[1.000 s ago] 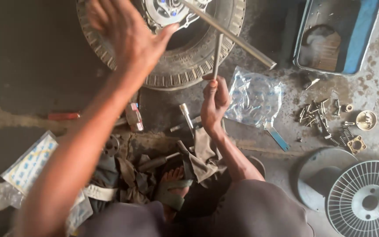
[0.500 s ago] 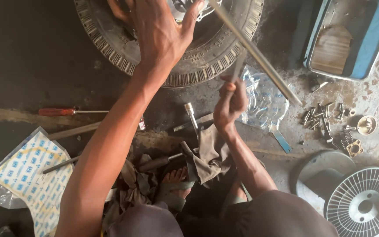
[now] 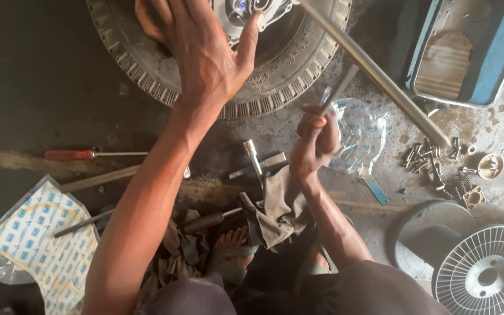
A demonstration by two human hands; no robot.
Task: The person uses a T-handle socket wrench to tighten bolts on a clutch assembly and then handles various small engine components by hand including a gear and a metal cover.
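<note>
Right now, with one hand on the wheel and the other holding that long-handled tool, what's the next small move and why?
Probably bring the tool's head down onto the metal hub. The left hand is spread over the hub and tyre, steadying the wheel, while the right hand grips the handle with the tool raised off to the side.

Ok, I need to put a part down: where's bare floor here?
Bare floor lies left of the tyre, above the red-handled screwdriver. It is crowded around the rags, the clear plastic bag and the loose bolts.
</note>
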